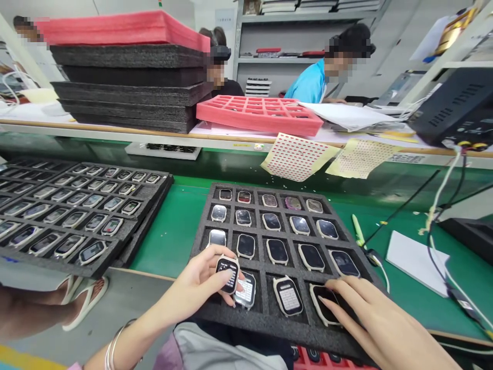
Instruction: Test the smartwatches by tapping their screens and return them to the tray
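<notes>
My left hand (200, 280) pinches a beige smartwatch body (228, 274) with a lit screen, just above the near left corner of a black foam tray (200, 234). The tray's pockets hold several more watch bodies. Another lit watch body (245, 292) lies in the pocket right below the held one. My right hand (370, 313) rests on the tray's near right side, its fingers stretched flat over a dark-screened watch body (325, 304).
A second black foam tray (115, 259) full of watch bodies lies at left on the green mat (173, 231). Stacked foam trays (127, 77), a red tray (262, 114), sticker sheets (296, 156) and two people sit behind. Cables (439, 205) and a white pad (418, 262) lie right.
</notes>
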The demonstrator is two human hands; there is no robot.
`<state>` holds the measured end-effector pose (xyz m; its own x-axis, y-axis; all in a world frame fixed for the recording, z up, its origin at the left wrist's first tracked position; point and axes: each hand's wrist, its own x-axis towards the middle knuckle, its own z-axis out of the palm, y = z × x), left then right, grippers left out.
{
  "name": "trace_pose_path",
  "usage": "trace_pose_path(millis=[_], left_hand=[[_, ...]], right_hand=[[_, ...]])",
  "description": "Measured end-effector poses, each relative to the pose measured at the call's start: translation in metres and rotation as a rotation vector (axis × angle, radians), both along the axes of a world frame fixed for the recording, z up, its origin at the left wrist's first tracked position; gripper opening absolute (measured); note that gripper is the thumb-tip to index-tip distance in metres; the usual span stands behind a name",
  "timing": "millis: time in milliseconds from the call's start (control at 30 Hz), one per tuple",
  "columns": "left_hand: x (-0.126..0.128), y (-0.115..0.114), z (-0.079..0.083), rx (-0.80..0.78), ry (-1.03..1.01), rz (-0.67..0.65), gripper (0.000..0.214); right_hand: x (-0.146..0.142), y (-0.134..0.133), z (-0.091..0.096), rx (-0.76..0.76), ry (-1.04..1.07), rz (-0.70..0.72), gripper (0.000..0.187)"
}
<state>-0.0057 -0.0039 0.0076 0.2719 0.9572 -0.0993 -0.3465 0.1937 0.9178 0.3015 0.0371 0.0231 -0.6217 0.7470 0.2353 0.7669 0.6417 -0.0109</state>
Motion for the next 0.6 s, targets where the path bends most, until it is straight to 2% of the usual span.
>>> trace_pose_path(millis=[67, 133, 267, 367, 500, 600], left_hand=[[0.000, -0.002, 0.001, 0.005, 0.007, 0.001, 0.019], [-0.003, -0.005, 0.003, 0.021, 0.050, -0.003, 0.029], [-0.015, -0.015, 0.004, 0.049, 0.297, 0.020, 0.057], [-0.025, -0.021, 0.004, 0.022, 0.425, 0.052, 0.056], [-0.023, -0.024, -0.002, -0.026, 0.403, 0.085, 0.055], [-0.016, -0.025, -0.014, -0.007, 0.384, 0.186, 0.065]], right_hand=[[0.002, -0.003, -0.005, -0.023, 0.000, -0.013, 0.041], [0.003, -0.006, -0.011, -0.094, 0.034, -0.045, 0.036], [0.002, -0.008, -0.014, -0.371, 0.240, -0.207, 0.039], [-0.004, -0.006, -0.003, -0.596, 0.404, -0.264, 0.049], [-0.012, -0.004, 0.020, -0.783, 0.564, -0.194, 0.026], [-0.018, -0.013, 0.031, -0.801, 0.646, -0.122, 0.015]])
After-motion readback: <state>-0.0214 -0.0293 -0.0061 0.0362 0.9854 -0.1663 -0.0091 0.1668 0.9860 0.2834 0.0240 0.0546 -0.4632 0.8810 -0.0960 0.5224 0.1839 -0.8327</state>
